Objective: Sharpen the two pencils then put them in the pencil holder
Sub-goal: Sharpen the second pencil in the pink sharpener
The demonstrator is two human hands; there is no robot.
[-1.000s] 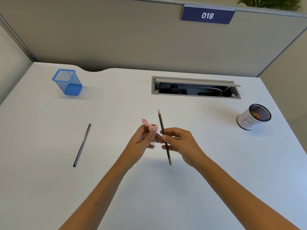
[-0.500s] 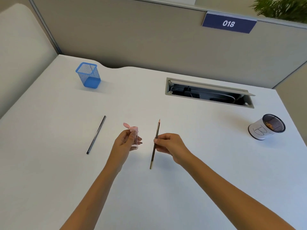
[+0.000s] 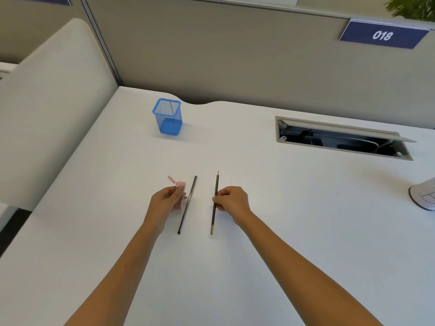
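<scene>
My left hand (image 3: 167, 200) holds a small pink pencil sharpener (image 3: 180, 189) with its lid flipped open, above the white desk (image 3: 282, 231). Just right of it a dark pencil (image 3: 188, 203) lies on the desk, pointing away from me. My right hand (image 3: 231, 200) pinches a striped brown pencil (image 3: 215, 198) at mid-length, its sharp tip pointing away and its pale end toward me. A blue mesh pencil holder (image 3: 168, 116) stands upright at the far left of the desk, well beyond both hands.
An open cable tray (image 3: 341, 137) is sunk into the desk at the back right. A white cup (image 3: 423, 194) lies at the right edge, cut off by the frame. Grey partition walls close the back and left sides.
The view has swung left. Both hands moved left and apart; my left hand with the sharpener now hovers beside the dark pencil. The striped pencil has come away from the sharpener.
</scene>
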